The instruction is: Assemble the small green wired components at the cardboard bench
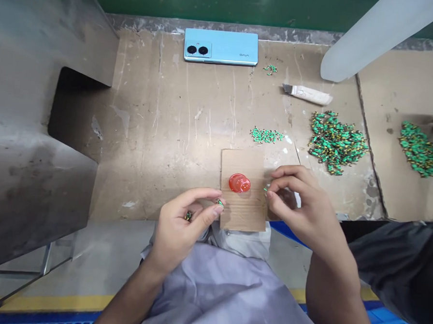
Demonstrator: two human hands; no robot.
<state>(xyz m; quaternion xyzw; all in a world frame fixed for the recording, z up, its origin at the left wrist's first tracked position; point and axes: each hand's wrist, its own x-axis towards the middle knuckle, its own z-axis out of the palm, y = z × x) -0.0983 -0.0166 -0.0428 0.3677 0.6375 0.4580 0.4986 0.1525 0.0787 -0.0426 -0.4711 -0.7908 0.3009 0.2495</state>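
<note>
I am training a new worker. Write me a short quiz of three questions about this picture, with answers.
1. True or false: the left hand pinches a small green part.
2. What lies on the cardboard piece between the two hands? A) red cap B) blue phone C) knife
3. Which hand is nearer the large green pile?

Key:
1. True.
2. A, the red cap; the phone lies at the far edge.
3. The right hand.

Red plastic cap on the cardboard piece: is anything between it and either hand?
Nothing visible. The red plastic cap sits alone on the small cardboard piece, bare cardboard separating it from the left hand and the right hand.
</note>
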